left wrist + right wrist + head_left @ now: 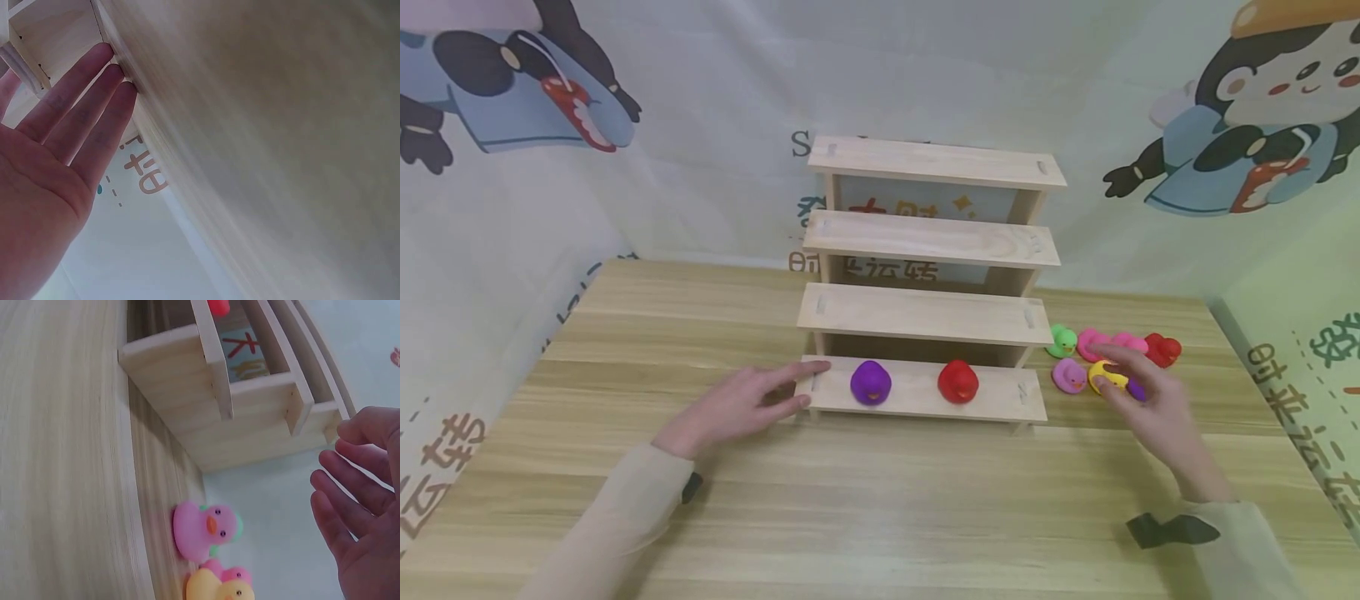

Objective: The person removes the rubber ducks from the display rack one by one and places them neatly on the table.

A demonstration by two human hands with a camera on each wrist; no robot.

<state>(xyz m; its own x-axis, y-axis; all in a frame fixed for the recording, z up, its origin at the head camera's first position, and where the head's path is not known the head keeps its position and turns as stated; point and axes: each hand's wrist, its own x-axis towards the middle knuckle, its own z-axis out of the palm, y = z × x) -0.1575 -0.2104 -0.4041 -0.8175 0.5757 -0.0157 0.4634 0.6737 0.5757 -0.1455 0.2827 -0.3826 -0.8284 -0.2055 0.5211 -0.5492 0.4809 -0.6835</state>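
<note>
A pale wooden shelf with stepped tiers [921, 315] stands on the table. On its lowest tier sit a purple rubber duck [871, 383] and, to the right, a red rubber duck [958, 382]. At that tier's left end, my left hand [737, 408] rests its fingertips on the board, fingers extended. My right hand [1157, 412] hovers over the loose ducks at right, nearest the yellow duck [1107, 375]; its fingers are loosely bent. In the right wrist view the right hand [369, 481] holds nothing, apart from the pink-purple duck [203, 531].
Right of the shelf cluster a green duck [1062, 342], pink ducks [1092, 343], a light purple duck [1069, 377], a red duck [1162, 350] and a partly hidden purple one [1137, 390]. A printed cloth [715, 167] hangs behind the wooden table [880, 508].
</note>
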